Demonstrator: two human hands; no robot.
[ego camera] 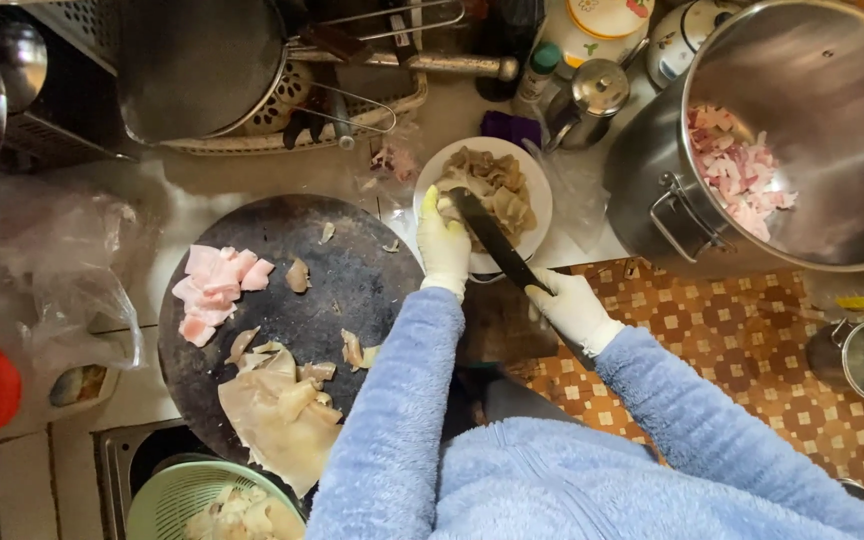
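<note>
Knife (497,243) gripped in gloved right hand (574,308), blade over white plate (540,192) of sliced meat (492,185); left hand (443,243), fingers curled, resting on that meat beside round chopping board (352,265).

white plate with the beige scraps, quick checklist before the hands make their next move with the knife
1. White plate sits flat on the counter: ok.
2. Left hand in a pale glove rests at the plate's near edge, on the beige scraps: ok.
3. Right hand grips the handle of the dark-bladed knife: ok.
4. Blade clear of left fingers: not ok, it lies right beside them.
5. Round dark chopping board has free space in its middle: ok.
6. Large steel pot of pink meat pieces is open: ok.
</note>
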